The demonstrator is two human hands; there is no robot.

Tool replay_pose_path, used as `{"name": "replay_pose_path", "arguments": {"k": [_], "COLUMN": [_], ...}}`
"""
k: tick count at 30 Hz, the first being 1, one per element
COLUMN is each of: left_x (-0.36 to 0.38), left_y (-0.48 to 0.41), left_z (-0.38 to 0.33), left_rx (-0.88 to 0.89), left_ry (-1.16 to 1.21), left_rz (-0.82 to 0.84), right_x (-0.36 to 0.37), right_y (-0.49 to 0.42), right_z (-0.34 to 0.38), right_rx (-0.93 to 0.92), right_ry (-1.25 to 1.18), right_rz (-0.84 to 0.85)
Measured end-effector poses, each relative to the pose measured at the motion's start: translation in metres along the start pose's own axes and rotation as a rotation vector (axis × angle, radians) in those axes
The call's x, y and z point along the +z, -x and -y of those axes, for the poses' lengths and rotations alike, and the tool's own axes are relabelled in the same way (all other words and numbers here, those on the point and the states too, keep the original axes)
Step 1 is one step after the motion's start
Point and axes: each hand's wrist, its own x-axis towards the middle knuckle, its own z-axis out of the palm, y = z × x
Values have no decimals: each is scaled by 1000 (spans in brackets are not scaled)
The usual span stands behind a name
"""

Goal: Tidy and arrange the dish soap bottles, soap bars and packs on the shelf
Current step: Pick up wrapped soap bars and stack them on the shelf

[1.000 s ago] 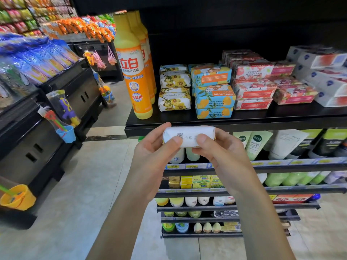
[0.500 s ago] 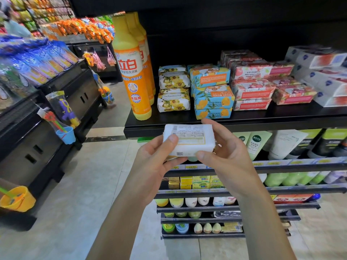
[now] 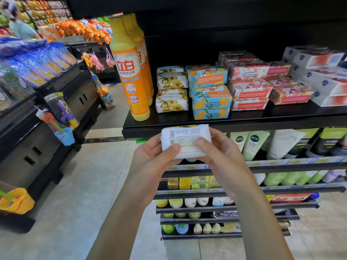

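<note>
A white wrapped soap bar (image 3: 185, 139) is held just below the front edge of the black shelf (image 3: 262, 117), its printed back label facing me. My left hand (image 3: 154, 156) grips its left end and my right hand (image 3: 219, 156) grips its right end, thumbs on the label. On the shelf stand orange dish soap bottles (image 3: 129, 72) at the left, then a stack of yellow-flowered soap bars (image 3: 171, 89), blue goat soap packs (image 3: 210, 92), pink soap packs (image 3: 251, 85) and white packs (image 3: 323, 76) at the far right.
Lower shelves (image 3: 281, 166) carry tubes, small boxes and bottles. A black display counter (image 3: 56, 109) with hanging toys and a blue cup stands at the left. The aisle floor (image 3: 75, 203) lies between. A person (image 3: 16, 25) stands far back left.
Both hands have turned the soap bar from its narrow edge to its flat back label facing me, and raised it slightly toward the shelf edge.
</note>
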Motion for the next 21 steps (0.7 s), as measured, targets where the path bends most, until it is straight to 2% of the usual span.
{"name": "replay_pose_path", "arguments": {"k": [11, 21], "left_x": [-2, 0], "left_y": [0, -1], "left_z": [3, 2], "left_rx": [-3, -21], "left_ry": [-39, -104], "left_rz": [4, 8], "right_x": [1, -7], "right_y": [2, 4], "right_z": [3, -2], "right_rx": [-1, -120], "right_ry": [26, 54], "right_rz": [-27, 47]}}
